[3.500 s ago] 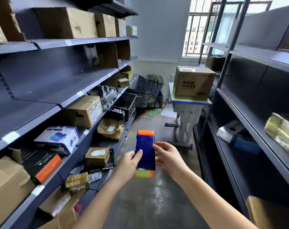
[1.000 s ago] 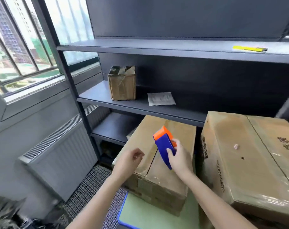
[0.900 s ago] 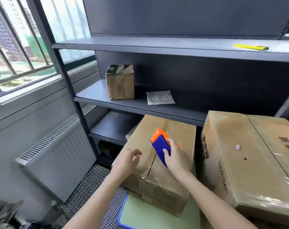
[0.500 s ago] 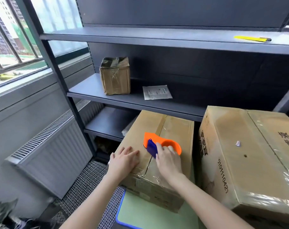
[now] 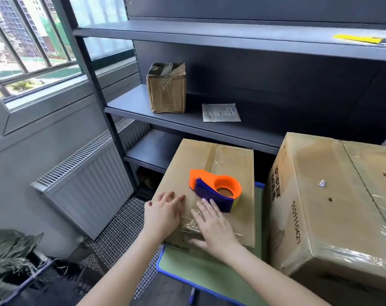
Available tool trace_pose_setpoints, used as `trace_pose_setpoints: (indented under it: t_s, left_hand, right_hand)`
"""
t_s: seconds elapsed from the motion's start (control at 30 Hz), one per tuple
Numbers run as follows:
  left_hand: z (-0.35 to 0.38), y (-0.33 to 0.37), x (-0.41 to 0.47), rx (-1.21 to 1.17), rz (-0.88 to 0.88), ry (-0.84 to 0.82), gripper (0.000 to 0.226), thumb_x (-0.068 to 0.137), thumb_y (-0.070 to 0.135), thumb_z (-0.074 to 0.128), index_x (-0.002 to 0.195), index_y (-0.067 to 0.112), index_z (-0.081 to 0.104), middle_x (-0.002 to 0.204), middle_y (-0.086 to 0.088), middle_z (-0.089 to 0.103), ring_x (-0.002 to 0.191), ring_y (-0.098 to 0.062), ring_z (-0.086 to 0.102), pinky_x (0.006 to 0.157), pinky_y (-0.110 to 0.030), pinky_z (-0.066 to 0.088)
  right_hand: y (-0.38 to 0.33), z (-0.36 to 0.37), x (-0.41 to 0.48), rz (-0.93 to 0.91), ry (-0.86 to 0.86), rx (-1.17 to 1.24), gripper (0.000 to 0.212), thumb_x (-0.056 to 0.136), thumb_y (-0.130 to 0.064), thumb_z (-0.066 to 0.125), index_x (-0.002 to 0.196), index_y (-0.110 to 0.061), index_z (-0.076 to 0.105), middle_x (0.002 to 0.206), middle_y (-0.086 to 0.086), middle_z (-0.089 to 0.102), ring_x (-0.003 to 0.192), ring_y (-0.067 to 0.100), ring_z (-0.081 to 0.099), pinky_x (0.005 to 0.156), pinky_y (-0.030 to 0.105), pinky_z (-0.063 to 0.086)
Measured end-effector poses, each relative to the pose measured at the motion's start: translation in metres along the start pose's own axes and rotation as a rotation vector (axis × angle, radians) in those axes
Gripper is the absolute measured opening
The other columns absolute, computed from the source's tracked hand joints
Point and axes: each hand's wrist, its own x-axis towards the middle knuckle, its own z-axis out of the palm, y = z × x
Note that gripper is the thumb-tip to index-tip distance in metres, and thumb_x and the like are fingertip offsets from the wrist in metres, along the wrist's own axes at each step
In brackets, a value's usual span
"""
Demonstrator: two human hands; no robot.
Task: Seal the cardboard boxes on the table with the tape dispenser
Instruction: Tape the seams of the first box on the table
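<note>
With left hand (image 5: 163,214) and right hand (image 5: 214,226) pressed flat, fingers spread, on the small cardboard box (image 5: 231,160), tape dispenser (image 5: 216,193) lying unheld on its top just beside the right fingertips, beware flaps lifting once pressure is released.

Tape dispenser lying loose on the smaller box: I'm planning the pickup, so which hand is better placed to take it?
Right. The right hand lies open, fingertips right beside the blue body of the tape dispenser; the left hand rests flat on the left flap of the box, farther away.

Head-worn view, angled forward and down, close above cardboard box (image 5: 231,160), facing shelves (image 5: 187,121)
</note>
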Motion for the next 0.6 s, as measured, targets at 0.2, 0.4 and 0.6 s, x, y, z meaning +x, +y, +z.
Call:
trace_pose_setpoints:
  t_s: [0.2, 0.4, 0.6]
  left_hand:
    - [-0.001, 0.015, -0.033, 0.094, -0.003, -0.014, 0.047, 0.067, 0.028, 0.060, 0.112, 0.039, 0.067, 0.111, 0.000, 0.068, 0.095, -0.020, 0.064, 0.062, -0.040, 0.044]
    - [0.008, 0.059, -0.044, 0.139, -0.039, 0.017, 0.048, 0.092, 0.036, 0.045, 0.140, 0.037, 0.038, 0.139, -0.001, 0.045, 0.116, -0.021, 0.048, 0.081, -0.040, 0.039]
    - [-0.003, 0.085, -0.041, 0.184, 0.063, -0.086, 0.051, 0.097, 0.023, 0.038, 0.146, 0.030, 0.023, 0.128, -0.001, 0.041, 0.120, -0.020, 0.038, 0.068, -0.031, 0.035]
  right_hand:
    - [0.025, -0.007, -0.023, -0.152, 0.010, 0.079, 0.083, 0.048, -0.057, 0.084, 0.117, -0.014, 0.065, 0.123, 0.009, 0.062, 0.117, 0.023, 0.058, 0.104, 0.036, 0.029]
    - [0.063, -0.015, -0.036, -0.178, -0.121, 0.166, 0.079, 0.088, -0.027, 0.062, 0.150, -0.021, 0.015, 0.158, -0.002, 0.011, 0.145, 0.014, 0.004, 0.114, 0.023, 0.000]
    - [0.092, -0.038, -0.040, -0.008, -0.250, 0.283, 0.079, 0.076, -0.016, 0.073, 0.142, -0.036, 0.034, 0.151, -0.017, 0.026, 0.138, 0.007, 0.026, 0.105, 0.030, 0.034]
